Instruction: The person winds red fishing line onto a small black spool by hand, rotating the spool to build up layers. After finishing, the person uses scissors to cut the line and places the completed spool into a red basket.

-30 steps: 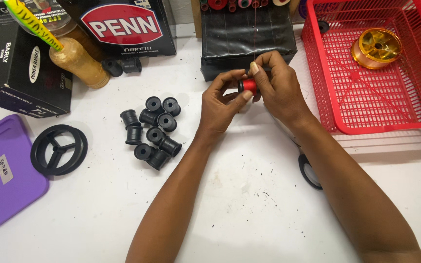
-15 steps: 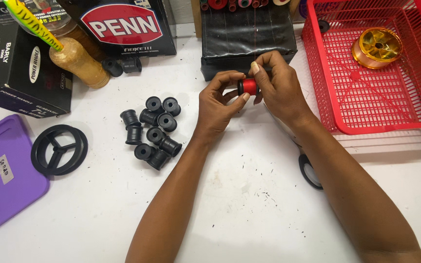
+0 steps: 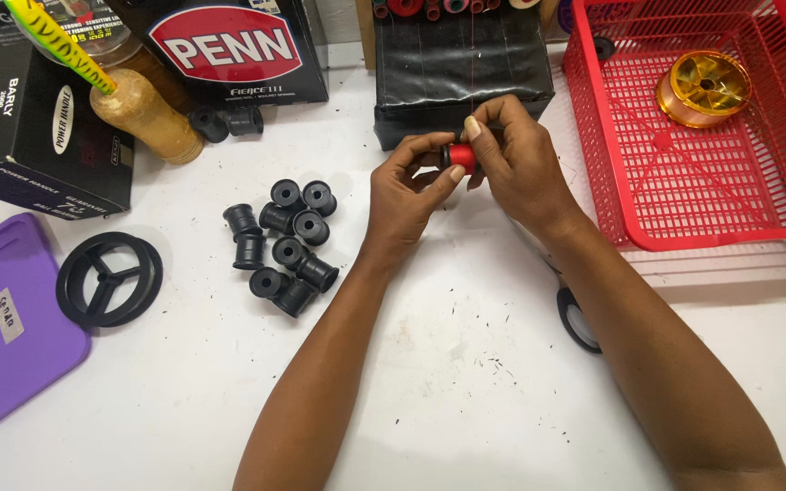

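- Here, a small spool (image 3: 459,157), black with red thread wound on it, is held above the table (image 3: 429,400), just in front of a black box (image 3: 462,73).
- Its long axis lies roughly left to right, between the two hands.
- The left hand (image 3: 407,195) is clamped on its left end with fingers and thumb.
- The right hand (image 3: 520,164) is pinched over its right side, fingers together on top.
- Loose black spools (image 3: 284,245) are heaped left of the hands; a red basket (image 3: 611,164) with a gold reel spool (image 3: 704,88) is set to the right.
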